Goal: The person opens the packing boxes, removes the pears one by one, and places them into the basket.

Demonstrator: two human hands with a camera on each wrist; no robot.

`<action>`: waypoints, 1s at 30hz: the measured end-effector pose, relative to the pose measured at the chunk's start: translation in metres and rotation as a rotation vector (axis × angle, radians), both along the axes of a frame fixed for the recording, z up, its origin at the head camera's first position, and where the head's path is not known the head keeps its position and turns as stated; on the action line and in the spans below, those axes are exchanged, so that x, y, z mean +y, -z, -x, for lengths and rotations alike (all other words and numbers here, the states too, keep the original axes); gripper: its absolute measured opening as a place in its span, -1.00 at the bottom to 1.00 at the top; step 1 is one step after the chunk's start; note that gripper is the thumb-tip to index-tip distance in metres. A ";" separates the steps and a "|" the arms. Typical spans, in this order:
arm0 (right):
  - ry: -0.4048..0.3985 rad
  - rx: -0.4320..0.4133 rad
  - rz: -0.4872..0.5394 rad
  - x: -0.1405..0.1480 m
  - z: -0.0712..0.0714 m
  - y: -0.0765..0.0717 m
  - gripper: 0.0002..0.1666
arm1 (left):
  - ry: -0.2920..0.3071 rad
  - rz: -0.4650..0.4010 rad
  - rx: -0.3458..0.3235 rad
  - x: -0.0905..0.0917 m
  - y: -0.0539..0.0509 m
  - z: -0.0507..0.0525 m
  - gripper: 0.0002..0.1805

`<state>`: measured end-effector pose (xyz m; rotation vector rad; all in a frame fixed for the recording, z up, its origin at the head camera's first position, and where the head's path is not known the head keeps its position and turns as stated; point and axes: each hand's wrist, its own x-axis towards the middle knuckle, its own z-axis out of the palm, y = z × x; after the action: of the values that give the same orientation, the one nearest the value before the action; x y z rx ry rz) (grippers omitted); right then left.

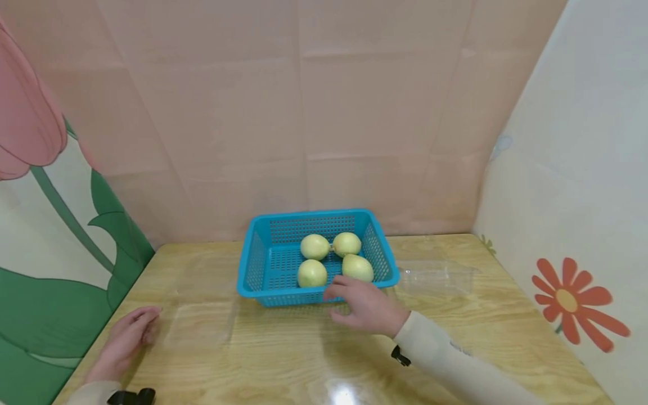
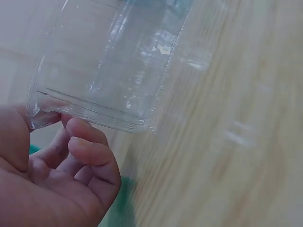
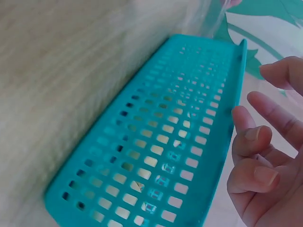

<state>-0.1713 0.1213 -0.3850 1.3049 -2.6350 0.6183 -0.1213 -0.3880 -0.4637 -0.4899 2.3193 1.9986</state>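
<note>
A blue perforated plastic basket (image 1: pixel 318 293) stands at the back middle of the table, with several pale yellow-green pears (image 1: pixel 312 273) inside. Over its front right rim hovers my right hand (image 1: pixel 367 306), fingers loosely bent and holding nothing. The right wrist view shows those fingers (image 3: pixel 253 182) beside the wall of the basket (image 3: pixel 142 137). On the left, my left hand (image 1: pixel 129 337) is at the edge of a clear plastic box (image 1: pixel 199 323). Seen from the left wrist, the thumb and index finger pinch a corner of that box (image 2: pixel 109 71).
Another clear plastic container (image 1: pixel 437 277) lies to the right of the basket. The wooden table (image 1: pixel 283 360) meets a pinkish cloth wall (image 1: pixel 304 112) at the back. Printed flower panels (image 1: pixel 569 301) border both sides.
</note>
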 end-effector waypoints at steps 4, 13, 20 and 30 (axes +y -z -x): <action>0.012 -0.012 -0.017 0.001 -0.007 0.005 -0.79 | -0.024 -0.026 0.026 0.006 0.002 0.011 -0.72; 0.001 -0.044 -0.057 0.006 -0.014 0.017 -0.82 | -0.092 -0.125 0.083 0.023 0.002 0.032 -0.79; 0.013 -0.041 -0.032 0.014 -0.016 0.021 -0.80 | -0.136 -0.016 0.028 0.033 -0.002 0.046 -0.55; 0.074 0.056 0.090 0.032 -0.016 0.013 -0.79 | -0.290 -0.027 -0.015 0.041 -0.016 0.046 -0.58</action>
<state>-0.1554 0.1537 -0.3977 1.1773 -2.5658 0.6703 -0.1677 -0.3471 -0.4477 -0.8826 2.3220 2.1294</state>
